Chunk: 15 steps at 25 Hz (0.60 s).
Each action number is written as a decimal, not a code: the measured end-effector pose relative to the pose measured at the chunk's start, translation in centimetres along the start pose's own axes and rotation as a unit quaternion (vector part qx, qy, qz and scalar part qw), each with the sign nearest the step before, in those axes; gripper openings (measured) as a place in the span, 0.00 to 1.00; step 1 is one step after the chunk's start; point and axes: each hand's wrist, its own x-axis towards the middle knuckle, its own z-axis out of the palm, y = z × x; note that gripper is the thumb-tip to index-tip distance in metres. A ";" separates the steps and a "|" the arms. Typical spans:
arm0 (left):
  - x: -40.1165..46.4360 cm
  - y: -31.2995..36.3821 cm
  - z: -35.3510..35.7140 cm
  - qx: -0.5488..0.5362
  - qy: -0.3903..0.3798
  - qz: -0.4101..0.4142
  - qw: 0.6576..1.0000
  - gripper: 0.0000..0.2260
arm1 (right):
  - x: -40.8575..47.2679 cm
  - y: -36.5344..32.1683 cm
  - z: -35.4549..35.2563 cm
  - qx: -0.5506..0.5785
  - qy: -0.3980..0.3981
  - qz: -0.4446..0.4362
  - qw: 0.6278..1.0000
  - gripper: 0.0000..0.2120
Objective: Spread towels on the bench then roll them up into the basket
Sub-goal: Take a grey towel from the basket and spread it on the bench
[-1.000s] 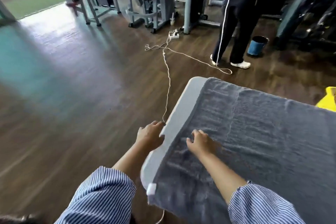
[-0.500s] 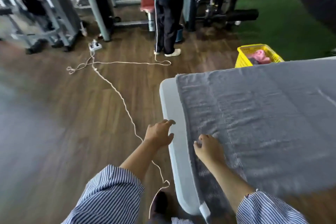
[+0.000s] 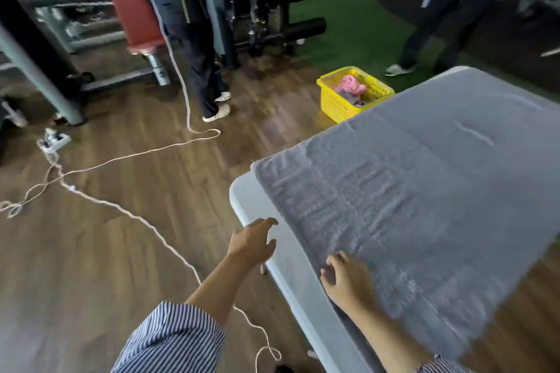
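Left hand [image 3: 253,241] reaching over the bare edge of the desk [image 3: 291,269], fingers spread and loose, holding nothing. Right hand [image 3: 348,278] resting on the near edge of the grey towel [image 3: 424,200], fingers bent against the cloth; too blurred to tell whether pinching the hem or only pressing on it. Hands apart, a strip of bare desk between them.

Towel lying flat and spread over most of the desk, one long side hanging off the right edge, a few shallow ripples near the left end. Yellow basket [image 3: 336,103] standing on the floor beyond the far corner of the desk, already holding some pink and grey cloth.

Probably soft, limp and light, with a rough pile unlikely to slip; no stiffness to keep a shape, so likely to sag and skew if lifted by one spot. Best taken at the two corners of the short near edge, then rolled evenly with both hands.
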 end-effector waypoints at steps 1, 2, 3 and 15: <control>0.7 0.2 0.2 0.004 -0.005 0.021 1.000 0.21 | -0.5 0.1 0.3 0.002 0.001 0.006 1.000 0.09; 1.4 0.5 0.4 0.011 -0.008 0.043 0.999 0.21 | -0.8 0.2 0.7 0.009 0.013 0.009 1.000 0.08; 2.1 0.8 0.7 0.021 -0.012 0.064 0.998 0.21 | -1.2 0.4 0.9 0.020 0.021 0.017 0.999 0.08; 11.3 -3.2 0.5 0.217 -0.053 0.319 0.921 0.24 | -8.8 -1.2 2.4 0.035 0.041 0.266 0.962 0.11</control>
